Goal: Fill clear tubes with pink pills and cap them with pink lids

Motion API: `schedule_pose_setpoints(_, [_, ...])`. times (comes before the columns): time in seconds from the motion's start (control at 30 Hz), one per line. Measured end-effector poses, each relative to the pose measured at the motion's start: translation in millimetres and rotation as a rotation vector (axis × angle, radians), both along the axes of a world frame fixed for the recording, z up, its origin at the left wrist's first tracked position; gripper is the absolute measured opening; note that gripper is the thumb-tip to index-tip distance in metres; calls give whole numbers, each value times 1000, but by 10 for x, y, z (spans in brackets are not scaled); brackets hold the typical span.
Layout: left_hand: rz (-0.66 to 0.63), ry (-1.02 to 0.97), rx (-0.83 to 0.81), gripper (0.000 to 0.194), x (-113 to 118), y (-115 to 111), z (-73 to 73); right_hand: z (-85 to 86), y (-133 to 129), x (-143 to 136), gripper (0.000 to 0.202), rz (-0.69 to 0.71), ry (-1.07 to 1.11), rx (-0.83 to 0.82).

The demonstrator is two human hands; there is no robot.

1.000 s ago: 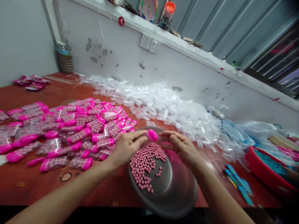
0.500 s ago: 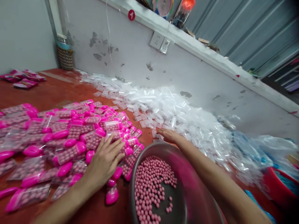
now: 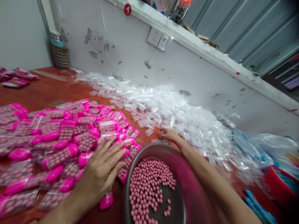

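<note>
My left hand [image 3: 101,165] lies with its fingers spread over the near right part of a pile of clear packs [image 3: 59,155] with bright pink caps, filled with pink beads. Past the far rim of a dark bowl [image 3: 181,183], my right hand [image 3: 168,134] rests on the red table beside the heap of clear plastic cases [image 3: 163,102]. Its fingers are curled, and what they hold, if anything, is too small to tell. Loose pink beads [image 3: 148,183] cover the left part of the bowl's bottom.
A red container [image 3: 277,183] with blue contents stands at the right, near clear plastic bags [image 3: 271,146]. Blue items [image 3: 258,207] lie before it. A jar in a woven holder [image 3: 59,56] and pink packets [image 3: 16,82] sit at the back left.
My right hand's fingers have gone from stretched out to curled. My left hand has shifted slightly toward me, its fingers still spread. The view has moved a little.
</note>
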State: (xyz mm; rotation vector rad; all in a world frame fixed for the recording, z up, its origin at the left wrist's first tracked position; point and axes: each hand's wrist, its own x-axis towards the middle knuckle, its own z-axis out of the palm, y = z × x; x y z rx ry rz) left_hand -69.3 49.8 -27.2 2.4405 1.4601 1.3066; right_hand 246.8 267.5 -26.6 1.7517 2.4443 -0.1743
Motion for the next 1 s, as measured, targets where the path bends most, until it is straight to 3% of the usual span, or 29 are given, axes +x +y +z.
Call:
schedule_pose_setpoints(0.1, [-44, -154, -43, 34, 138, -53, 201, 259, -238, -45, 41, -89, 221, 60])
schedule_pose_setpoints(0.17, [-85, -295, -159, 34, 285, -69, 347, 491, -570, -142, 44, -101, 398, 60])
schedule_pose_setpoints(0.27, [-236, -608, -512, 41, 551, -70, 505, 808, -1256, -389, 44, -37, 798, -56])
schedule_pose_setpoints(0.37, [-498, -971, -859, 39, 778, -104, 545, 956, -1890, -601, 38, 86, 786, -34])
schedule_pose_setpoints(0.43, [-557, -1108, -986, 29, 869, -167, 531, 953, -2177, -630, 37, 164, 644, 99])
schedule_pose_setpoints(0.53, [-502, -1163, -1083, 19, 932, -303, 507, 897, -2442, -520, 38, 325, 495, 224])
schedule_pose_setpoints(0.67, [-553, -1056, -1179, 17, 973, -465, 490, 880, -2679, -337, 40, 487, 439, 147])
schedule_pose_setpoints(0.73, [-547, -947, -1157, 19, 972, -505, 465, 856, -2758, -266, 42, 472, 381, 103])
schedule_pose_setpoints(0.8, [-501, -832, -1025, 20, 940, -517, 426, 774, -2795, -192, 44, 396, 234, 71])
schedule_pose_setpoints(0.9, [-442, -734, -838, 24, 852, -503, 358, 547, -2788, -84, 41, 244, -90, -58])
schedule_pose_setpoints(1.0, [-428, -752, -827, 29, 778, -485, 304, 302, -2760, -30, 28, 165, -248, -161])
